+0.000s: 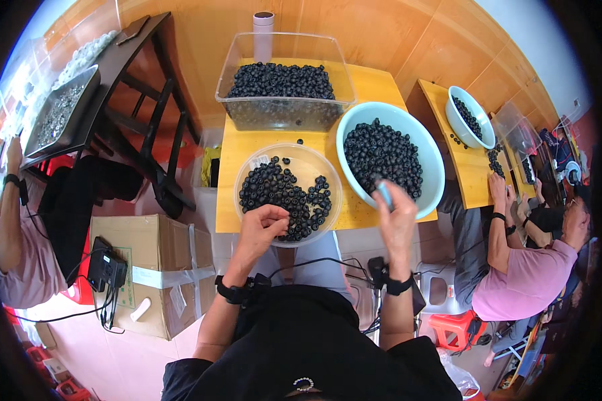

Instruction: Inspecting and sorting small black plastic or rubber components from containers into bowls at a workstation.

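Over the near edge of a round clear plastic tray [321,160], my left hand [261,230] is closed in a pinch. Anything between its fingertips is too small to make out. The tray holds many small black ring-like parts [267,189], with bare patches at its far side. My right hand [398,217] is smeared by motion at the near left rim of a pale blue basin [436,180]. It grips a small light-blue tool [384,192] whose kind I cannot tell. More of the same black parts [381,157] fill the basin.
A clear rectangular bin [284,115] of black parts stands at the back of the yellow table [374,83], before a pink bottle [263,37]. A taped carton [144,267] stands left. Co-workers sit on both sides; a second basin [471,127] is on the right table.
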